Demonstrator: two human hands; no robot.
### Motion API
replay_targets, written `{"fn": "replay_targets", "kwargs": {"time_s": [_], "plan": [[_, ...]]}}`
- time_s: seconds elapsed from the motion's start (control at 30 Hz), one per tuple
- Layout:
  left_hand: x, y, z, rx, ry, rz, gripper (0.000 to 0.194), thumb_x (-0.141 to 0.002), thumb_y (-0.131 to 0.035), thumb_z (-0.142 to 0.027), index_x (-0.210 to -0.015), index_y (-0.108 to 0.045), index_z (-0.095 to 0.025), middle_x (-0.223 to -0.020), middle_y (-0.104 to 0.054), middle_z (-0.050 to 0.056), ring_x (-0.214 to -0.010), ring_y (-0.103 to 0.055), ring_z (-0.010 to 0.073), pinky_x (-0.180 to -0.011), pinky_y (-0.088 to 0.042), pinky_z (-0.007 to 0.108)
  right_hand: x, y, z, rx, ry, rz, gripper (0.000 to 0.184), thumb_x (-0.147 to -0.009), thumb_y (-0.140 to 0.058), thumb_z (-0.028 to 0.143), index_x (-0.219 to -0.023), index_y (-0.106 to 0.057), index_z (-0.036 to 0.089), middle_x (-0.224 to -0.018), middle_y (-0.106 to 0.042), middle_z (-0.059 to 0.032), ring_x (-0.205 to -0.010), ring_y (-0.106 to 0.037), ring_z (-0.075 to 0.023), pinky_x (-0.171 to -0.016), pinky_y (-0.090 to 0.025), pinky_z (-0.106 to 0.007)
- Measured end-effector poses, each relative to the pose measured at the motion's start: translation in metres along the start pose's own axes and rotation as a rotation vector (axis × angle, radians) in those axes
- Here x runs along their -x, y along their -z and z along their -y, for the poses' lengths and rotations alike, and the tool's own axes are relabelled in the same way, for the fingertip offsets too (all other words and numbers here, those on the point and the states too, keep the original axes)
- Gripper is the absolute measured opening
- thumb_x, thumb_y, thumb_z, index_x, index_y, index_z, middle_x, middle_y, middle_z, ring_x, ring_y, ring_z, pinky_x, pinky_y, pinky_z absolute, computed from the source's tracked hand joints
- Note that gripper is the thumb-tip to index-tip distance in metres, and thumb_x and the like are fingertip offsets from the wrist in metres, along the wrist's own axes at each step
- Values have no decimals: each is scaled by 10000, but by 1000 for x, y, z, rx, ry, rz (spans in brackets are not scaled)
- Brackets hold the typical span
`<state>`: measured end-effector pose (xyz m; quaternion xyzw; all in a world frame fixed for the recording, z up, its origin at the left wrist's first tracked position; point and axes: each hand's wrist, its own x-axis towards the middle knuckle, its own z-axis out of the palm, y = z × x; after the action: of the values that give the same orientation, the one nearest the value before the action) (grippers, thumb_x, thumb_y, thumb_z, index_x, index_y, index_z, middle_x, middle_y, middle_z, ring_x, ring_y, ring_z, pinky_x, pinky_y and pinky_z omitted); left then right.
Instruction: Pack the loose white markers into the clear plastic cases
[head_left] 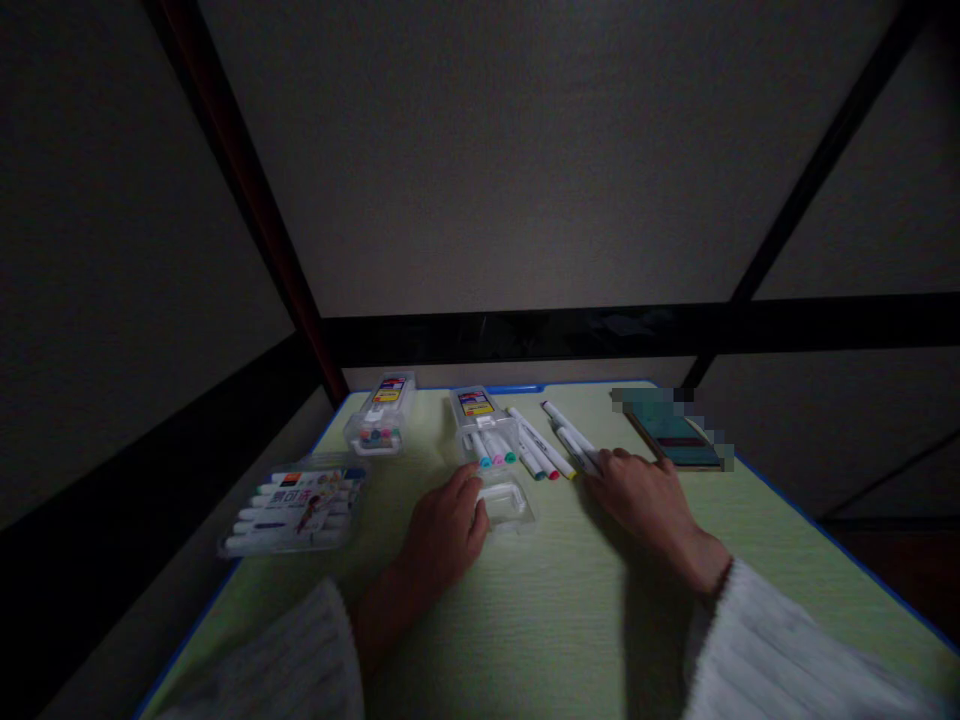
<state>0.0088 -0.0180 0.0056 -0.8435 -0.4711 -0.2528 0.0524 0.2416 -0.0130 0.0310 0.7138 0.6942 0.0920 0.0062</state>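
We have our left hand (446, 530) by the clear lid (525, 508) of the middle case (474, 408). Its fingers are bent and seem to touch the left side of the lid, but we can't tell if they pinch it. The lid is open and lies toward us on the green table (555, 600). Inside the middle case we see pens with blue, pink and green ends.

Our right hand (645, 500) has its fingertips on some white pens (574, 437). Its fingers are bent too, and we can't tell if they grip or just touch. Those pens lie slanted on the table. Between them and the middle case, more loose pens (538, 446) lie side by side, with green, red and yellow ends.

To the left we see another clear case (384, 412), with colored ends inside. Nearer to us is a flat, clear pack (296, 508) of white pens. At the right, a dark, flat thing (670, 430) lies near the table's edge, partly blurred.
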Motion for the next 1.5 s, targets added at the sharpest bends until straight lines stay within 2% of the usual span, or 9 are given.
{"fn": "replay_targets", "kwargs": {"time_s": [0.43, 0.67, 0.77, 0.9, 1.03, 1.17, 1.33, 1.43, 1.5], "plan": [[0, -2, 1, -6, 3, -15, 152, -784, -444, -122, -898, -529, -173, -1132, -596, 80, -892, -630, 191, -764, -530, 314, 0, 2, 2, -41, 7, 34, 228, -857, -388, 227, -848, -588, 117, -843, -683, -116, -750, -663, -265, -682, -369, -371], [0, -2, 1, 8, 15, -6, 156, -784, -427, -117, -889, -529, -171, -1136, -591, 88, -856, -634, 188, -742, -530, 315, 0, 0, 2, -34, -3, -54, 210, -886, -360, 229, -904, -526, 102, -758, -681, -136, -673, -668, -266, -611, -374, -347], [0, -1, 1, 10, 5, -17, 157, -781, -435, -116, -892, -529, -174, -1131, -593, 86, -865, -632, 185, -750, -528, 309, -1, 1, 2, -40, -15, -82, 187, -899, -341, 236, -929, -484, 118, -722, -676, -126, -625, -664, -262, -532, -339, -308], [0, -1, 2, 18, 1, -11, 149, -786, -430, -114, -883, -530, -167, -1141, -588, 95, -889, -629, 205, -756, -532, 339, -1, 3, 2, -95, -50, -138, 130, -902, -359, 252, -899, -443, 153, -668, -664, -86, -572, -647, -233, -460, -236, -264], [1, -2, 2, 9, 7, -17, 156, -780, -428, -107, -877, -533, -170, -1136, -592, 94, -894, -629, 210, -756, -536, 346, -3, 1, 0, -184, -79, -255, 161, -904, -370, 311, -844, -436, 178, -574, -624, -41, -485, -593, -193, -442, -188, -248], [0, -2, 1, 3, 12, -15, 157, -776, -436, -105, -874, -535, -176, -1128, -598, 86, -884, -633, 201, -754, -538, 333, -3, -1, -1, -344, -87, -506, 227, -894, -365, 381, -833, -458, 184, -548, -586, -22, -460, -549, -185, -442, -246, -239], [0, -1, 1, -2, 12, -1, 159, -781, -426, -106, -877, -538, -166, -1143, -589, 98, -877, -637, 210, -745, -542, 348, 1, -3, 3, -598, 77, -834, 219, -894, -362, 354, -855, -479, 173, -606, -582, -25, -490, -519, -152, -471, -355, -239], [1, -2, 2, -2, 6, -6, 163, -787, -418, -109, -879, -539, -168, -1135, -594, 94, -880, -637, 204, -748, -541, 338, 5, -2, 7, -613, 205, -984, 143, -878, -401, 283, -861, -491, 173, -617, -564, -15, -498, -492, -133, -478, -378, -232], [1, -2, 2, -4, 6, -10, 167, -789, -415, -111, -884, -541, -168, -1137, -594, 92, -884, -636, 202, -752, -540, 336, 8, -1, 8, -622, 304, -1042, 97, -871, -408, 234, -864, -488, 179, -618, -554, -8, -507, -485, -127, -484, -385, -228]]}}
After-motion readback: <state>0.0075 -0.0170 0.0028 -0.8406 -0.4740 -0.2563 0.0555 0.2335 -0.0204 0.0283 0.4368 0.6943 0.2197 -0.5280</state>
